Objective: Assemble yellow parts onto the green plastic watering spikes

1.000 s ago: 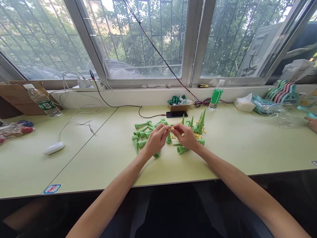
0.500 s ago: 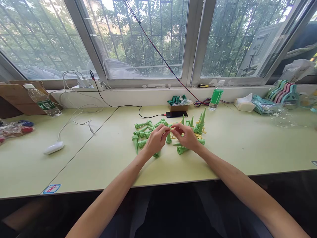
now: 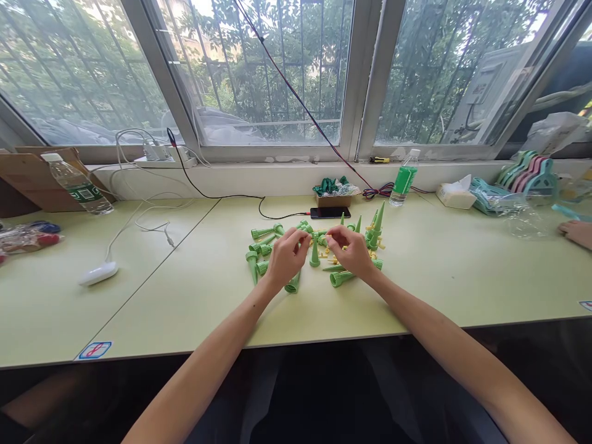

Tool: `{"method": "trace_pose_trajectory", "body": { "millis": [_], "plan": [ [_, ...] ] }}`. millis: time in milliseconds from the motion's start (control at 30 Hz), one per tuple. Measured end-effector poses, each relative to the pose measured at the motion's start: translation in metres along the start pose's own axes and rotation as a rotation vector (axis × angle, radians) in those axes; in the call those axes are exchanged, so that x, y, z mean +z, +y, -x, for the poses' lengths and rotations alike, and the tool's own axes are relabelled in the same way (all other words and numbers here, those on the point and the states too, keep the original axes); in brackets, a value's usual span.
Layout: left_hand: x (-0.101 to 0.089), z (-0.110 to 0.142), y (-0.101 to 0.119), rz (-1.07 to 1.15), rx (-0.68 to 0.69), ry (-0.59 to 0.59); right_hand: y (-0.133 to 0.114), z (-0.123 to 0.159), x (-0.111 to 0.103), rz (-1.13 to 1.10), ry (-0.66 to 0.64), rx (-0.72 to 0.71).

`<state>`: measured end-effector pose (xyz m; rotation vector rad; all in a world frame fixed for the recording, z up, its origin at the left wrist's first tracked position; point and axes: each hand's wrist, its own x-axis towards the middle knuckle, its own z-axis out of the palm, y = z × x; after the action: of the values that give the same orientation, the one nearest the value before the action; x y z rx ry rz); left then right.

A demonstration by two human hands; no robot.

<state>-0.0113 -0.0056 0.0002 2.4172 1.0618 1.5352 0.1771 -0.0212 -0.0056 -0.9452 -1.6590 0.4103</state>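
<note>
My left hand (image 3: 287,254) is closed in a pinch above the left part of a pile of green plastic spikes (image 3: 252,265). Across a small gap, my right hand (image 3: 350,250) also pinches thumb and finger together, over the right part of the pile. What sits at either set of fingertips is too small to make out. Between and just below the hands, one green spike (image 3: 315,254) stands upright on its cap. Small yellow plastic valve pieces (image 3: 333,259) lie by the right hand. More spikes stand upright at the right, with a tall one (image 3: 378,225) among them.
Behind the pile lie a phone (image 3: 330,213) on a cable and a small cardboard box (image 3: 333,200). A water bottle (image 3: 404,179) stands by the wall, near a tissue pack (image 3: 456,192) and hangers (image 3: 527,172). Another person's hand (image 3: 576,233) shows at the right edge.
My hands, fingertips together around a small yellow piece before, have drawn apart to left and right. The upright spike between them now shows more fully. The other person's hand has come back into view.
</note>
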Motion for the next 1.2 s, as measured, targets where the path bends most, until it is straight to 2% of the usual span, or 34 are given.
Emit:
{"method": "trace_pose_trajectory", "body": {
  "millis": [133,300,600,867,1200],
  "plan": [
    [0.0004,-0.0016,0.0001,-0.018,-0.101,0.05,0.0003,-0.0001,-0.0003,0.003,0.011,0.02],
    [0.0015,-0.0015,-0.0005,-0.03,-0.156,0.018,-0.0012,0.0001,-0.0001,0.015,0.008,0.017],
    [0.0041,0.0006,-0.0045,-0.078,-0.186,-0.165,-0.0029,-0.0004,-0.0002,0.026,0.002,0.007],
    [0.0053,0.0026,-0.0056,-0.118,-0.141,-0.38,-0.003,-0.0002,-0.0008,0.046,0.001,-0.004],
    [0.0064,0.0033,-0.0064,-0.066,-0.133,-0.438,-0.0031,-0.0009,-0.0007,0.08,-0.009,0.005]
  ]
}}
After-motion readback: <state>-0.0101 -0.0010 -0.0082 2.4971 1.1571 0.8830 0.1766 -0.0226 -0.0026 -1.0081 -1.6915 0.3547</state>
